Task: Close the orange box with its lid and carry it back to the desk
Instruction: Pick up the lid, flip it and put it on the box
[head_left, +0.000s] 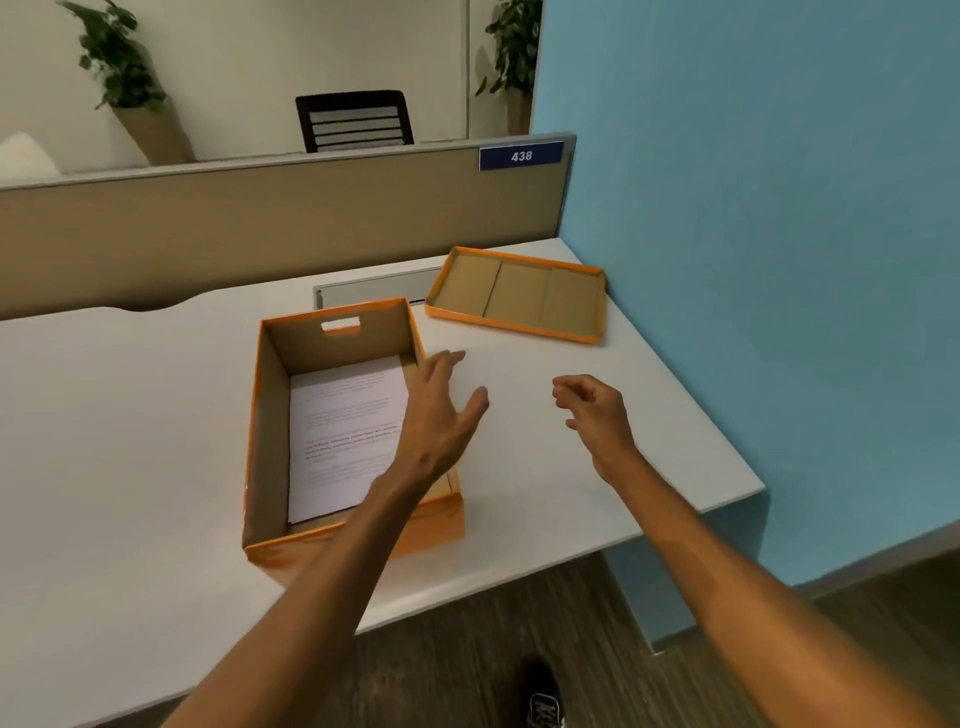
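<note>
Here is the white desk (130, 441), a broad pale surface running left to right, with its right end butting against a blue wall (753, 208). The orange box (270, 441) sits open near the middle of it, printed paper (345, 431) lying flat in the bottom and a hand slot cut in its far wall. The lid (517, 294) lies upside down, brown inside facing up, further back and to the right, apart from the box and close to the blue wall. The left hand (441, 410) hovers over the box's right edge, fingers spread wide, holding nothing. The right hand (592, 410) hangs above bare desk to the right, fingers loosely curled, also empty. Behind the desk stands a tan partition (260, 234) carrying a blue plate (521, 156) marked 438. Past it, a black chair back (356, 122) and two potted plants (122, 67) against a cream wall. Down below, dark wood-grain floor and a dark shoe (543, 696).
</note>
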